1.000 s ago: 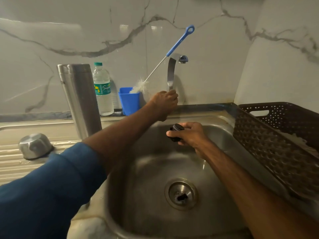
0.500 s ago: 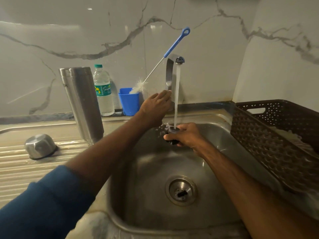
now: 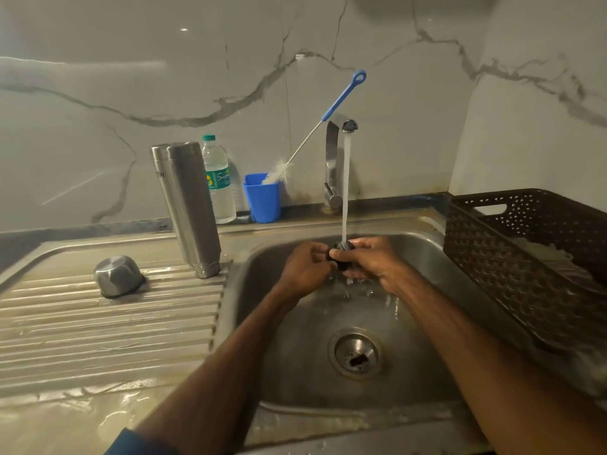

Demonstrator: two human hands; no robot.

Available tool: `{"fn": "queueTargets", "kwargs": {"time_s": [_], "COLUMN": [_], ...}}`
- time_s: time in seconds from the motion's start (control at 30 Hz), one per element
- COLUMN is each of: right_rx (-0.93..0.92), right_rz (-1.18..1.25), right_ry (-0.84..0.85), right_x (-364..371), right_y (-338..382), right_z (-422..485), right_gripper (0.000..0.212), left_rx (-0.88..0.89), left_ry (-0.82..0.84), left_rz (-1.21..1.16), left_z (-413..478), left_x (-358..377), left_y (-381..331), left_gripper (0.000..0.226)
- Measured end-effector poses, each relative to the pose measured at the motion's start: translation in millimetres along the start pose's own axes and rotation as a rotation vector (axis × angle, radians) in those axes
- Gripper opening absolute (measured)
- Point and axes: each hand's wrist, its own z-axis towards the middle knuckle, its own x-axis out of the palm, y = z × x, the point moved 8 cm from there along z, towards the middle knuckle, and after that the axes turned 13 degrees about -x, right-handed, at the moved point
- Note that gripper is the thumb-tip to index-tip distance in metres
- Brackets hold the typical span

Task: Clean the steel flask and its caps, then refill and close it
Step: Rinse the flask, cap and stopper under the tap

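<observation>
Beneath the tap [image 3: 341,126], left grip [image 3: 303,266] and right grip [image 3: 372,261] clasp the cap [image 3: 343,247].

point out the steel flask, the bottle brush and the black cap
steel flask [image 3: 189,208], head view, middle of its body
bottle brush [image 3: 341,96], head view, blue handle
black cap [image 3: 342,255], head view, its visible top

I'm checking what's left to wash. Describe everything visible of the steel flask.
The steel flask is a tall, slim cylinder of brushed metal, with small dark lettering near its top and a ringed band at its base. It stands on the ribbed drainboard beside the sink, looking tilted in this wide-angle view. A plastic water bottle stands just behind it. Whether its top is open cannot be told.
</observation>
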Motion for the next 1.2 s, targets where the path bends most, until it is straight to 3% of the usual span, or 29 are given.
{"fn": "queueTargets", "kwargs": {"time_s": [0.23,0.47,0.57,0.77,0.93,1.2], "right_rx": [-0.032,-0.065,-0.141,-0.094,-0.119,-0.081], "right_rz": [-0.043,-0.052,-0.050,-0.045,-0.095,-0.143], "right_ry": [-0.021,-0.034,-0.080,0.038,-0.006,-0.013], "right_x": [-2,-4,-6,-3,-12,-19], "right_y": [3,3,9,9,6,5], "right_z": [1,3,4,8,10,8], "right_gripper": [0.039,0.030,0.034,0.043,0.032,0.042], "left_rx": [0.074,0.070,0.101,-0.043,-0.072,-0.084], "left_ry": [-0.070,0.009,-0.020,-0.010,0.070,0.102], "left_rz": [-0.031,-0.011,-0.133,-0.410,-0.454,-0.434], "left_z": [-15,-12,-14,-10,-12,-14], "left_x": [1,15,14,11,21,25], "left_y": [-9,-5,-8,0,-5,-4], "left_gripper": [0.049,0.033,0.020,0.022,0.029,0.023]}}
